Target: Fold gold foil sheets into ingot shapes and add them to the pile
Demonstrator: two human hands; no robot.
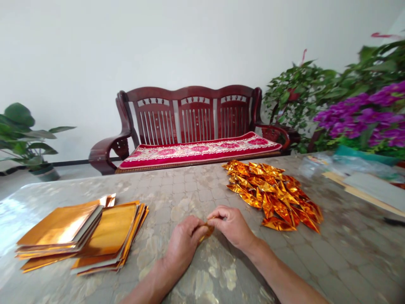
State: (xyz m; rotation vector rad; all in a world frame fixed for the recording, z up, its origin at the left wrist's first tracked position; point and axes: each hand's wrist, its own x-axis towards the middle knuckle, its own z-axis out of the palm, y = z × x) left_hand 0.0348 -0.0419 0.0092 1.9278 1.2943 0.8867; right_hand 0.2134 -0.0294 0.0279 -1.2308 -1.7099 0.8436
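Between my two hands is a small piece of gold foil paper (206, 233), mostly covered by the fingers. My left hand (186, 236) pinches it from the left, thumb and fingers closed. From the right, my right hand (232, 223) grips its upper end between thumb and fingertips. Both hands are close together above the patterned table. To the right lies a heap of folded gold foil pieces (274, 194) with pointed ends, set in overlapping rows. On the left are two stacks of flat gold foil sheets, a left stack (60, 223) and a right stack (110, 230), some edges showing grey.
The table (171, 194) has a shiny patterned cover. Plastic bags (316, 164) and flat card pieces (373, 192) lie at the right. Behind stands a dark wooden bench (193, 114) with a red floral cushion (202, 150). Purple flowers (363, 114) and potted plants (28, 143) flank it.
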